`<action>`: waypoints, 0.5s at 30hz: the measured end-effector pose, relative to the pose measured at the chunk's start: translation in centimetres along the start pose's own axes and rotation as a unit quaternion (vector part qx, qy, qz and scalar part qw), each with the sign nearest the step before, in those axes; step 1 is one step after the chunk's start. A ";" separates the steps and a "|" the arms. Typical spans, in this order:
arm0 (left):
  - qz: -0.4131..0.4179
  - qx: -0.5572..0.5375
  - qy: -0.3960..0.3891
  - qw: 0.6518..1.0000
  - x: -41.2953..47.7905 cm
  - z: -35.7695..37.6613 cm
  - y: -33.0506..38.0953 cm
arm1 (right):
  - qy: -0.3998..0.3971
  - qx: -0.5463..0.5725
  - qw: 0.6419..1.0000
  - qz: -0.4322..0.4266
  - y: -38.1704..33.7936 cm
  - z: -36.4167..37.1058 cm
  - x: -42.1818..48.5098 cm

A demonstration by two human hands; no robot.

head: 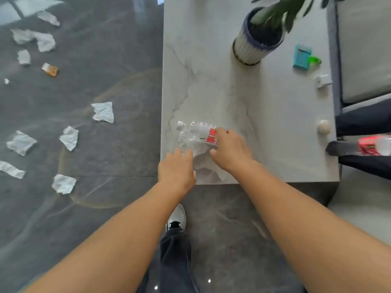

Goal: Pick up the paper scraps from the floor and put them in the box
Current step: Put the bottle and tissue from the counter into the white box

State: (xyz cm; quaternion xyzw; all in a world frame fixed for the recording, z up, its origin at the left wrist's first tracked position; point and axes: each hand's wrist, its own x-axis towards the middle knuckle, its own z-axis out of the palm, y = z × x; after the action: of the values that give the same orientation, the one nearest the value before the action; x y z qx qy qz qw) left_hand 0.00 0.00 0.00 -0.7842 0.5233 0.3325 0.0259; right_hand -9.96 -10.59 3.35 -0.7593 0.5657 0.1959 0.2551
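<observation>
Several crumpled white paper scraps lie on the dark floor to the left, among them one (102,112) close to the table, one (69,138) below it and one (63,183) nearest my feet. No box is in view. Both hands are over the near corner of the white marble table (275,127). My right hand (231,150) is closed around the red-labelled end of a crushed clear plastic bottle (195,130). A crumpled white sheet (206,163) lies under the bottle and hangs over the table edge. My left hand (176,168) rests its spread fingers on that sheet's left side.
A potted plant (251,49), a teal pack (302,57), a green lighter (314,60), a small white device (323,81) and a pale ball (323,127) are on the table. A grey sofa (364,49) stands at the right. An orange packet (50,69) lies among the far scraps.
</observation>
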 end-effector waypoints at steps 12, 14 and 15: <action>0.032 -0.062 0.098 0.993 6.2 8.7 -0.3 | 0.124 -0.158 0.978 -0.052 2.4 7.1 7.7; 0.007 -0.123 0.099 0.987 5.2 8.8 -1.7 | 0.086 -0.111 0.990 -0.027 2.3 7.4 6.9; -0.010 -0.144 0.105 0.984 4.4 8.9 -2.7 | 0.064 -0.065 0.996 -0.005 2.2 7.7 6.2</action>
State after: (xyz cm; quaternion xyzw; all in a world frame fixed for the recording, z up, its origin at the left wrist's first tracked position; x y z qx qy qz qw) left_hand -1.11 1.16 -10.19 -0.8155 0.4616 0.3202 -0.1390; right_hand -10.37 -11.12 -6.72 -0.7879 0.5635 0.1816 0.1694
